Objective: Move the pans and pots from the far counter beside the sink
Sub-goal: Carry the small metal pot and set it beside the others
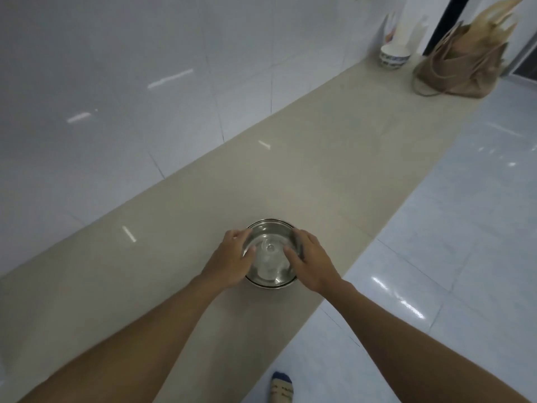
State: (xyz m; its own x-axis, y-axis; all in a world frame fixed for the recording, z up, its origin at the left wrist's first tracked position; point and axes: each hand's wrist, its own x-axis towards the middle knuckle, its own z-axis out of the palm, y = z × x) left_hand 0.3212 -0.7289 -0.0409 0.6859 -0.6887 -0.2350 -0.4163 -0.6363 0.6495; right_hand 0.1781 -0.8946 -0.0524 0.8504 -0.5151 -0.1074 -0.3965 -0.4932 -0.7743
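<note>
Gripping lidded steel pot [270,254] by its sides, both hands, handles hidden

left arm: bare forearm, enters from lower left of the frame, reaching up toward centre. left hand [232,258]: palm down, fingers curled in a grip, thumb pointing toward frame centre. right arm: bare forearm, enters from lower right, angled up and left. right hand [312,263]: palm down, fingers curled, thumb extended inward. hands level, near each other, apart.
</note>
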